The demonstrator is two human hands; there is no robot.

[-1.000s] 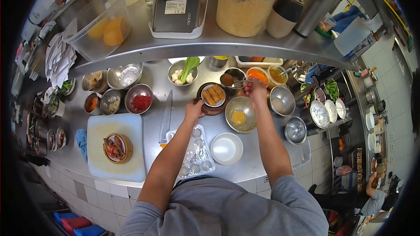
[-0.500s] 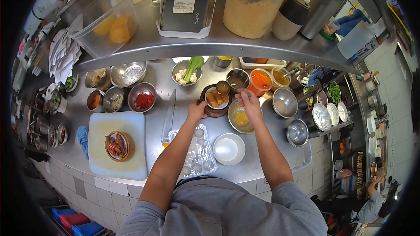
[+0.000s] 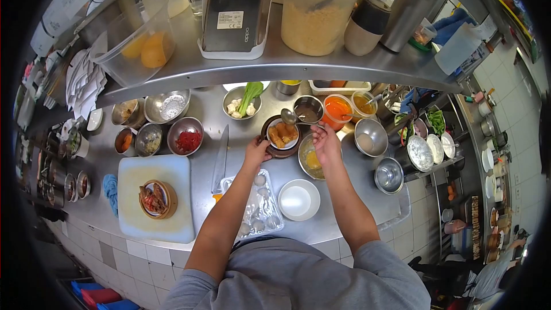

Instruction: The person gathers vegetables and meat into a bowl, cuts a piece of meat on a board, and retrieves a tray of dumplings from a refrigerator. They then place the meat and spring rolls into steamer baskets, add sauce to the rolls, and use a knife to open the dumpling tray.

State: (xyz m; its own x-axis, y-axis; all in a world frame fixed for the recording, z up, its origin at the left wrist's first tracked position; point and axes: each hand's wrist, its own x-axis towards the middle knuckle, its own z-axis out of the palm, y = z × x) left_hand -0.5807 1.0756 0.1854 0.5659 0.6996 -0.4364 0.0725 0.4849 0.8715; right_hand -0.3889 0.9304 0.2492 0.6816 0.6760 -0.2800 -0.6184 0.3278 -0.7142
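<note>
My right hand (image 3: 326,142) is closed on the handle of a metal ladle (image 3: 288,116). The ladle's head is tilted over the far side of a white bowl (image 3: 294,142) holding golden-brown rolls (image 3: 282,133). That bowl sits inside a dark round holder (image 3: 280,152). At the holder's left rim, my left hand (image 3: 257,152) grips with its fingers curled round the edge. Below my right hand is a metal bowl with yellow liquid (image 3: 313,159). Just behind the ladle stands a small pot of brown sauce (image 3: 307,109).
A knife (image 3: 221,161) and a plastic-wrapped tray (image 3: 261,209) lie left of an empty white bowl (image 3: 299,200). On a cutting board (image 3: 129,195) stands a bamboo steamer (image 3: 166,209) with food. An orange sauce tub (image 3: 337,109) is at the back right. A metal shelf (image 3: 229,72) overhangs the counter.
The ladle, level with brown sauce in it before, has tipped over the rolls and its metal inside shows. My left hand stays at the holder. The whole view has shifted slightly.
</note>
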